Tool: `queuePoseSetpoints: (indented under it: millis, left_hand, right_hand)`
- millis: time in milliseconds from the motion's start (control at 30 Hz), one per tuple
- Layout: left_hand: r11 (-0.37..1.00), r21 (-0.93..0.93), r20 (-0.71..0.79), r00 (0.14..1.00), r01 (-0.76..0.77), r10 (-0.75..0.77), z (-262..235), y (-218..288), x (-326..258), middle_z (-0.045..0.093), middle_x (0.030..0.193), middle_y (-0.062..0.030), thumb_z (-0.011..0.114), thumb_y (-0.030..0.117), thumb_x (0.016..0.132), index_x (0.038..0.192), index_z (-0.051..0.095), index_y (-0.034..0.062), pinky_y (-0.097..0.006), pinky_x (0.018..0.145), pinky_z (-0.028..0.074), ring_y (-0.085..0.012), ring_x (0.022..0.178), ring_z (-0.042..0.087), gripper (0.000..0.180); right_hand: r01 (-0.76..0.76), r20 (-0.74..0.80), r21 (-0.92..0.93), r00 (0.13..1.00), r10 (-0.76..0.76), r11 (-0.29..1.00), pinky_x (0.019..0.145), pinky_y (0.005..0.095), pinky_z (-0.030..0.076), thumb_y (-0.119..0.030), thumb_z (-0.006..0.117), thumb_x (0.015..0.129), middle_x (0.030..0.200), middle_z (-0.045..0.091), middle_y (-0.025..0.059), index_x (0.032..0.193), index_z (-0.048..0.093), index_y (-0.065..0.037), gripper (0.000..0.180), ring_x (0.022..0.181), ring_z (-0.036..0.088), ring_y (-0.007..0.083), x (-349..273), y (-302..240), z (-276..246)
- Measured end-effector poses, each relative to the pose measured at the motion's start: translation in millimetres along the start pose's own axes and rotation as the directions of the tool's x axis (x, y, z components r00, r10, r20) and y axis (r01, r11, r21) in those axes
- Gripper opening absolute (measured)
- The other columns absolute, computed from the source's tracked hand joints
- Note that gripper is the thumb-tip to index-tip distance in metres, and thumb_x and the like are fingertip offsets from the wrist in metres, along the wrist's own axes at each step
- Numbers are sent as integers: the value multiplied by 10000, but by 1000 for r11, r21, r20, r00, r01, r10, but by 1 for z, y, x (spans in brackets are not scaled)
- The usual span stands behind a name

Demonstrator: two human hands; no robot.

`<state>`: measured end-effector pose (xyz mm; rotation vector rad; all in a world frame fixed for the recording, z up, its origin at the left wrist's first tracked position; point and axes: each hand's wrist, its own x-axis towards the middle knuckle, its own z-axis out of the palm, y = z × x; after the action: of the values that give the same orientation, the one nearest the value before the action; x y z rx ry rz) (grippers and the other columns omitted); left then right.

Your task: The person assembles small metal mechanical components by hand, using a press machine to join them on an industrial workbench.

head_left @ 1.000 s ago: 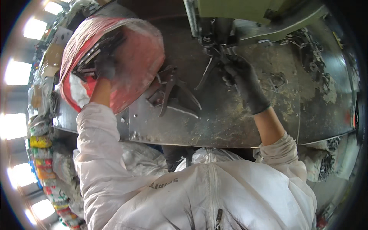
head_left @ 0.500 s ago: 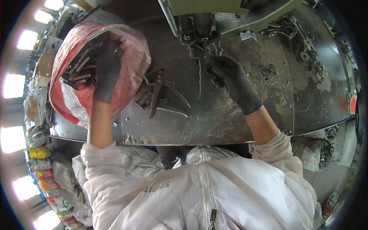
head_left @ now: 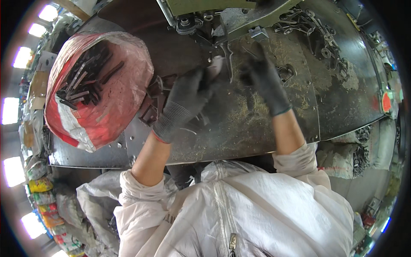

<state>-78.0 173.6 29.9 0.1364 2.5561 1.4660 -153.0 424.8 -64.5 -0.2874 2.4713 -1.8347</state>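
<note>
Can't tell if either the left hand (head_left: 185, 96) or right hand (head_left: 266, 81) has fingers clenched or loose, too blurry, but with the metal handle (head_left: 230, 62) between them near the green machine (head_left: 205, 5), I'd guide it gently.

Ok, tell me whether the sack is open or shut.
Open: the sack has its mouth spread wide, and dark parts show in a heap inside.
</note>
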Motion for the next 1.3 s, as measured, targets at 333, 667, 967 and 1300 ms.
queuePoseSetpoints:
  millis: [333,667,967,1300]
  left_hand:
    - [917,-310,8,965,250,-261,-20,-45,10,701,996,-86,635,431,1032,1177,626,-32,-332,712,556,-163,792,684,485]
    - [972,-236,20,1000,-7,12,-8,-62,47,722,1045,-95,547,423,1093,1338,600,-34,-320,845,566,-166,924,686,522]
    - [978,-205,22,999,48,-44,-17,-31,61,723,1049,-74,545,428,1091,1295,666,-19,-293,796,562,-122,885,673,507]
    - [988,140,-5,997,71,-71,-1,-104,82,738,1061,-86,525,327,1098,1318,664,21,-307,751,568,-154,851,698,402]
  right_hand:
    - [-72,-156,471,974,164,879,651,279,578,-55,602,1014,1155,673,150,1447,540,2,440,823,705,170,-13,-20,2]
    - [-331,203,684,942,266,650,600,245,537,-65,629,1016,1034,728,162,1428,467,58,459,763,696,168,-10,-73,25]
    - [-302,178,552,953,244,777,626,256,549,-73,651,1010,1007,735,119,1371,524,31,396,738,693,129,-7,-74,39]
    - [-318,197,471,947,254,823,583,253,493,-57,658,998,884,666,58,1340,541,26,371,666,625,106,-7,-53,51]
